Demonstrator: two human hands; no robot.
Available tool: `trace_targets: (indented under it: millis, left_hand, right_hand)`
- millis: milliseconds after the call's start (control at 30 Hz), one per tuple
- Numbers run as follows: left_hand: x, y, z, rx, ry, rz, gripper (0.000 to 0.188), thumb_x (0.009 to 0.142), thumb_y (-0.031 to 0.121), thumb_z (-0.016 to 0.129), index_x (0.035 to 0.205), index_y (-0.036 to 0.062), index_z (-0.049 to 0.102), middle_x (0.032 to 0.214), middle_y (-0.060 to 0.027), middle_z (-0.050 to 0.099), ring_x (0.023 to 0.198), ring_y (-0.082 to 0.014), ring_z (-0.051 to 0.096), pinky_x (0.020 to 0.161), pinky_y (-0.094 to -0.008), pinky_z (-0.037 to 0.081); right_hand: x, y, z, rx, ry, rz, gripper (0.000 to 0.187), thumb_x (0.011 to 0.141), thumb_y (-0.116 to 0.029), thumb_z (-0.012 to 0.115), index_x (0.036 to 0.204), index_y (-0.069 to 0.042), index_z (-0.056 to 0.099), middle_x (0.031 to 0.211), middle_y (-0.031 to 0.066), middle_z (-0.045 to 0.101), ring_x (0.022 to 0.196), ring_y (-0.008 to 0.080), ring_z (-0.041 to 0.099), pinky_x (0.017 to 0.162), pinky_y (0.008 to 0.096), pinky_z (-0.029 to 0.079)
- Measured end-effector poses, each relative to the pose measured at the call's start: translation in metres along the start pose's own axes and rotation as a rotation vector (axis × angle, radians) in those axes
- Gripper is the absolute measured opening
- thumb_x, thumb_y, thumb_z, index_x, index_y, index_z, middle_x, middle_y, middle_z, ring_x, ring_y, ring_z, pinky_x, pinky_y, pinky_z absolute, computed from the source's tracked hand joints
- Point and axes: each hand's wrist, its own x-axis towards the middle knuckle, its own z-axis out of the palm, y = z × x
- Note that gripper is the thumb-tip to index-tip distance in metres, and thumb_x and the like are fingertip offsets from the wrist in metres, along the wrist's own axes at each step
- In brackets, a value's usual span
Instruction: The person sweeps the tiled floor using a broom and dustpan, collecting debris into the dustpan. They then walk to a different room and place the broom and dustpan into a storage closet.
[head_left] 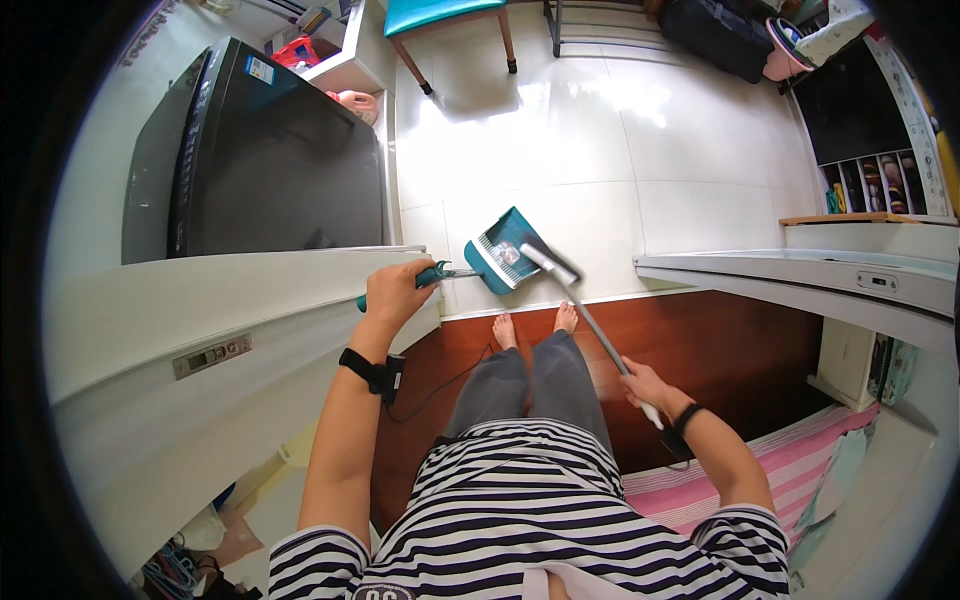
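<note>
Two cleaning tools are held at the white tiled floor's near edge, toward its left corner. Left hand: closed around the handle of the teal dustpan, probably light, stiff plastic; hold by the grip. Pan contents: small pale debris, type indistinct. Right hand: clasped on the upper end of the grey broom, likely light, rigid; head blurred, beside the pan's right edge

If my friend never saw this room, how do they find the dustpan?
Start with the shiny white tiled floor, then look just past the bare feet. The dustpan is there, held in the left hand. It is a teal scoop with white comb teeth, unlike the grey-poled broom beside it.
</note>
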Motion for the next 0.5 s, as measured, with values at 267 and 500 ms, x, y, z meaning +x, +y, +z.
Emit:
trace_targets:
  millis: [267,500]
  left_hand:
    - [-0.019,-0.013,0.001,-0.016,0.021,0.014,0.022,0.074,0.026,0.073,0.095,0.0202,0.071,0.074,-0.0069,0.068,0.069,-0.0290,0.065,0.060,-0.0395,0.051]
    - [-0.047,-0.021,-0.003,-0.033,0.076,0.038,0.023,0.073,0.026,0.074,0.095,0.0202,0.071,0.075,-0.0072,0.068,0.068,-0.0295,0.065,0.060,-0.0393,0.051]
  right_hand:
    - [-0.074,0.026,-0.009,-0.241,0.099,-0.020,0.065,0.090,-0.009,0.047,0.150,-0.016,0.024,0.066,0.0020,0.047,0.051,0.0118,0.048,0.045,0.0269,0.043]
    - [-0.023,0.025,-0.012,-0.242,0.302,-0.062,0.068,0.090,-0.008,0.046,0.151,-0.016,0.018,0.061,0.0041,0.048,0.046,0.0131,0.046,0.042,0.0294,0.041]
